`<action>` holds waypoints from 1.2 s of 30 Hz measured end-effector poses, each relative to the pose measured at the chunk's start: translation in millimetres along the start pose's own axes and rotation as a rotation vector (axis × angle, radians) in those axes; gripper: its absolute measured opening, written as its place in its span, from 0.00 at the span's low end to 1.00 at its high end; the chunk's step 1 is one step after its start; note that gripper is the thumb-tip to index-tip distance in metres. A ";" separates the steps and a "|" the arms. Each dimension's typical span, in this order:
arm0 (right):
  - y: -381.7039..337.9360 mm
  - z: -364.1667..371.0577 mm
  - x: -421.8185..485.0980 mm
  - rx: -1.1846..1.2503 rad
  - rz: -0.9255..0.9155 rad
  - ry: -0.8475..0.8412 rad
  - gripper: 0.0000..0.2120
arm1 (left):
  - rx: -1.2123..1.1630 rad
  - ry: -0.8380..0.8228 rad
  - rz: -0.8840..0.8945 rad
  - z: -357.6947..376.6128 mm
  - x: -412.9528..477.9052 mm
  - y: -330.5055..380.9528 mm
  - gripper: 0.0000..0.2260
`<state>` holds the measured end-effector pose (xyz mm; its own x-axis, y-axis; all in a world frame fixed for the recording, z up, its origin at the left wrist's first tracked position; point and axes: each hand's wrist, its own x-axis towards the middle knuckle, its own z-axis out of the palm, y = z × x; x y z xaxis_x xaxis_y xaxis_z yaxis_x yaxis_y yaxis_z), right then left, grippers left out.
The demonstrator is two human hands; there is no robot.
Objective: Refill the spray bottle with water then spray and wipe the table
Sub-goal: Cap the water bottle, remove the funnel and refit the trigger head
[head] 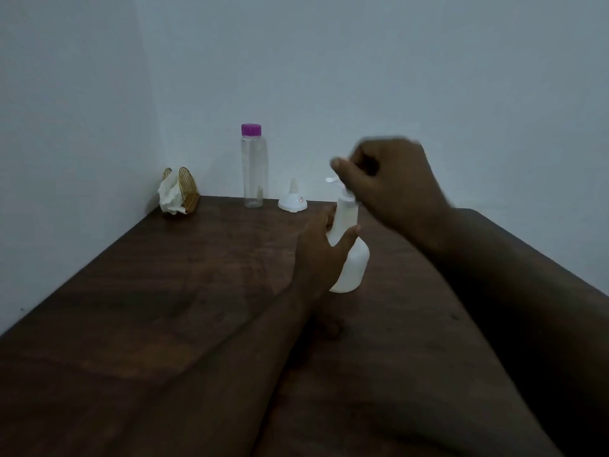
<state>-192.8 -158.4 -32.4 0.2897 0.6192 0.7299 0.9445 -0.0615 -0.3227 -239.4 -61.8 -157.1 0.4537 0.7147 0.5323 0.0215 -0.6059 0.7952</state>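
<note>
With my left hand fingers wrapped round the spray bottle mid-frame and my right hand fingers gripping its spray head, I'd keep it upright and unscrew gently.

A gold wire holder stands upright in the far left corner, close to both pale blue-grey walls, which meet just behind it.

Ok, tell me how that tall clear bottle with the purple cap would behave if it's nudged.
The clear bottle is tall and narrow on a small base, so it probably tips easily. Being round, it would likely roll on the table once down. Its purple cap is on, so spilling seems unlikely.
</note>
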 end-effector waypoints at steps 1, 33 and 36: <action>1.3 5.6 -16.9 0.026 0.082 0.009 0.14 | -0.010 0.022 0.015 0.6 1.0 -2.6 0.20; 79.3 20.5 11.4 0.702 0.273 -0.624 0.12 | -0.070 0.043 0.021 1.1 5.0 -11.0 0.40; 80.9 18.8 13.2 0.713 0.271 -0.652 0.12 | -0.161 0.075 -0.067 -0.3 7.5 -11.1 0.44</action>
<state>-115.5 -140.5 -60.2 0.1380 0.9749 0.1748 0.4841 0.0876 -0.8706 -236.5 -49.6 -161.8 0.3886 0.7791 0.4919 -0.0963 -0.4966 0.8626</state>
